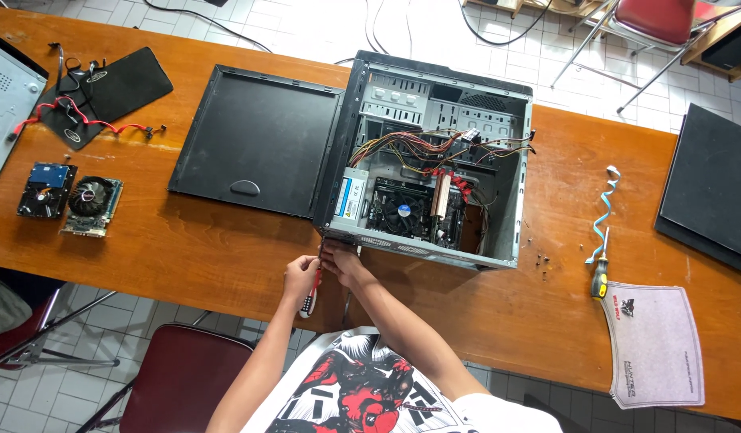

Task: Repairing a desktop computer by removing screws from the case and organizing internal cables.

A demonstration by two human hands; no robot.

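Observation:
An open desktop computer case [514,240] lies on its side on the wooden table [186,248], showing a motherboard, power supply and bundled wires. My left hand [300,278] grips a red-handled screwdriver [310,295] whose tip points up at the case's near left corner. My right hand [341,262] rests against that same corner, fingers pinched near the screwdriver tip. Whether it holds a screw is too small to tell.
The case's black side panel [254,140] lies left of the case. A hard drive [47,189], graphics card [92,206] and red cables [74,116] sit far left. Loose screws [540,258], a second screwdriver [600,277], a grey mat [653,345] and another black panel [711,188] lie right. Red chairs stand near.

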